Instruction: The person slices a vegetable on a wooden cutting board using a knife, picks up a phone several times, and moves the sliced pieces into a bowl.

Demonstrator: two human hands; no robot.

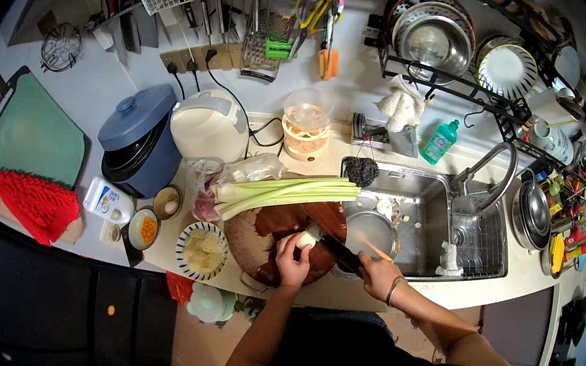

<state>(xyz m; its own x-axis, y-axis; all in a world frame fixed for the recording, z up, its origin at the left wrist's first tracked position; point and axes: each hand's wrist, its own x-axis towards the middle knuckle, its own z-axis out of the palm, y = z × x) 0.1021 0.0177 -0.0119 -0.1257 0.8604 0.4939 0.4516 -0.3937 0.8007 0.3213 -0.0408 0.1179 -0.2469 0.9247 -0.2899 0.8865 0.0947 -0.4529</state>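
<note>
On the round wooden cutting board [248,243], my left hand [293,265] grips a small pale peeled vegetable piece [306,239], perhaps garlic or onion. My right hand [379,275] is closed around the handle of a kitchen knife [338,248], whose blade tip end lies beside or against that piece. Pale green celery-like stalks [288,192] lie across the board's far edge. A striped bowl [202,250] of pale shredded food stands left of the board. My left fingers hide part of the piece.
A double steel sink [422,205] holds a round pan [370,234] and scraps, right of the board. Farther left are a small bowl of orange pieces [143,229], a white bottle [107,200] and a blue lidded cooker [140,147]. A curved faucet [511,172] arches over the sink.
</note>
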